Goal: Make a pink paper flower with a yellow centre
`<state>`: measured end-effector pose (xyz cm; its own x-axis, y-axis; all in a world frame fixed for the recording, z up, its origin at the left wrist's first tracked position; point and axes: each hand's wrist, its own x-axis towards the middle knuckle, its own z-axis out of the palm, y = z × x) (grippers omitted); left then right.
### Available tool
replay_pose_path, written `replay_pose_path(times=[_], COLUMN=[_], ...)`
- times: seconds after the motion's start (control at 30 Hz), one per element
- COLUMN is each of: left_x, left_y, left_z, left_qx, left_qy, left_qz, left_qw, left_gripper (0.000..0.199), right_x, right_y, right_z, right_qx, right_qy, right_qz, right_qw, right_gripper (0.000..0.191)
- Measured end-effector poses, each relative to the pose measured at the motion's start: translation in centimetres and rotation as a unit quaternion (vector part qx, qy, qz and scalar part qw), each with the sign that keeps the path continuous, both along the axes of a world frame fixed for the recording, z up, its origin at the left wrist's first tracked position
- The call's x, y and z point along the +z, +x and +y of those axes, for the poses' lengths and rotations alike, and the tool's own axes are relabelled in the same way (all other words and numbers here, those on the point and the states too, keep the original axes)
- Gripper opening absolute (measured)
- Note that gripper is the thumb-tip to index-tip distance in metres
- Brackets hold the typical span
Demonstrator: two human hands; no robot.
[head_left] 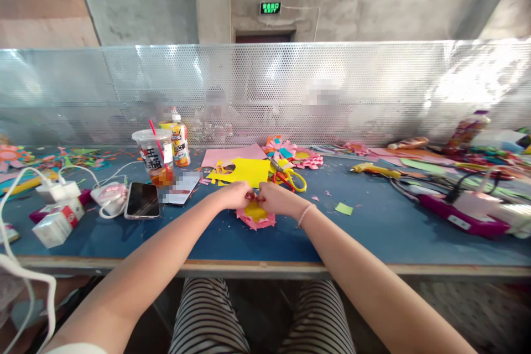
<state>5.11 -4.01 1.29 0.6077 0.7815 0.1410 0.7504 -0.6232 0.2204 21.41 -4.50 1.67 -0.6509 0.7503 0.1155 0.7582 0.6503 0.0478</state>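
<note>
Both my hands meet at the middle of the blue table, over a pink paper flower with a yellow centre. The fingers of my left hand are curled at the flower's far edge. Close beside it, my right hand is closed the same way and wears a bracelet at the wrist. The fingertips press together at the flower, and the far petals are hidden under them. Just beyond lies a cut yellow paper sheet. Scissors with orange and yellow handles rest right of that sheet.
A drink cup with a straw, a bottle and a phone stand or lie left. Finished paper flowers sit at the back. Right are a glue gun and a purple power strip. A perforated metal screen borders the table.
</note>
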Motion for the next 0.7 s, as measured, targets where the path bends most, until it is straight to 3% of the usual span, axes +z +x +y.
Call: replay_pose_path(times=[0.1,0.23,0.37,0.5,0.7], left_x=[-0.3,-0.7,-0.9,-1.3,-1.4], left_y=[-0.2,-0.9,-1.3,-1.0,-0.6], left_z=[0.5,1.5,2.1,2.1,2.2], left_qx=[-0.01,0.054,0.075,0.067,0.09], left_qy=[-0.009,-0.079,-0.143,-0.126,-0.078], left_qz=[-0.037,-0.135,-0.176,-0.184,-0.246], left_qw=[0.999,0.986,0.971,0.972,0.962], left_gripper=[0.025,0.03,0.03,0.029,0.021], right_x=[-0.1,-0.1,0.3,0.5,0.4], right_y=[1.0,2.1,2.2,2.0,2.0], right_z=[1.4,2.9,2.7,1.7,1.5], right_qx=[0.012,-0.064,-0.096,-0.078,-0.04], right_qy=[-0.052,-0.079,-0.105,-0.133,-0.163], right_qz=[0.061,0.162,0.179,0.152,0.166], right_qw=[0.997,0.982,0.974,0.976,0.972], right_gripper=[0.024,0.032,0.033,0.042,0.038])
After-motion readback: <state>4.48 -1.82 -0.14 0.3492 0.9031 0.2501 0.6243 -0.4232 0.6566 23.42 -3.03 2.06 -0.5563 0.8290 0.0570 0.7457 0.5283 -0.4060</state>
